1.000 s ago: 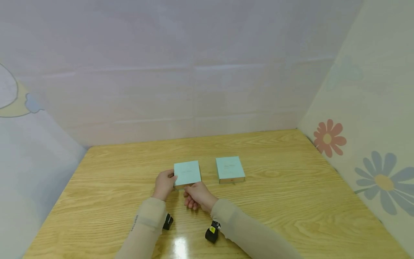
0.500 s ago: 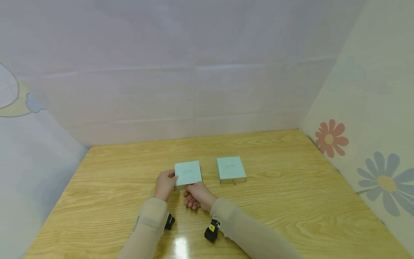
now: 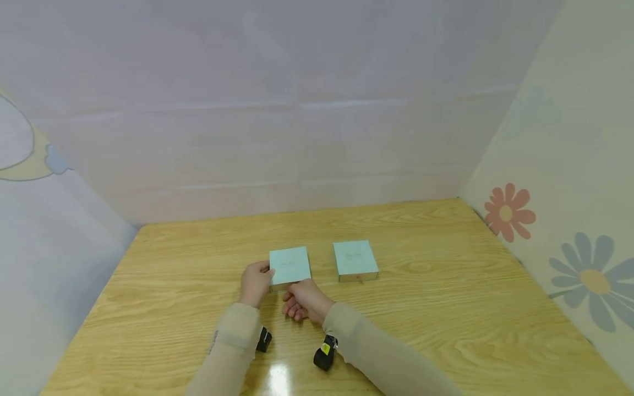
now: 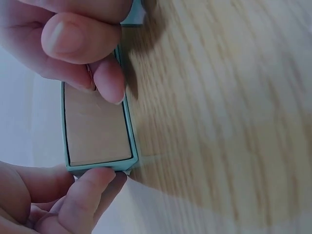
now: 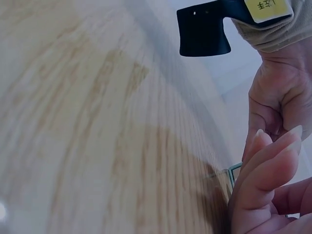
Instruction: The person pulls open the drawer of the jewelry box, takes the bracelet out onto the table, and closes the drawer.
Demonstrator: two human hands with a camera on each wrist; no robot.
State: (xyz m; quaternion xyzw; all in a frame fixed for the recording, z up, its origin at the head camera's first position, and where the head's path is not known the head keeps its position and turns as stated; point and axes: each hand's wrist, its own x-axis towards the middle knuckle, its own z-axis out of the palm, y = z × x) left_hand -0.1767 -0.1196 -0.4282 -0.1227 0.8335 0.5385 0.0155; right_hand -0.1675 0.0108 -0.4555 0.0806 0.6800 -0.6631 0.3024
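My left hand (image 3: 256,283) and right hand (image 3: 306,300) are both on the left box (image 3: 289,265), much as a second ago.
The left grips the box's left side; the right pinches at its front, though my fingers cover what they hold there. No plain change shows, so I judge it not yet open: its tan front panel (image 4: 99,129) sits inside the pale green sleeve (image 4: 135,155), any contents hidden. It rests on the desk (image 3: 446,308) about midway between the side edges, toward the far edge. Nearer the right edge, apart from it, the right box (image 3: 355,257) looks closed too.
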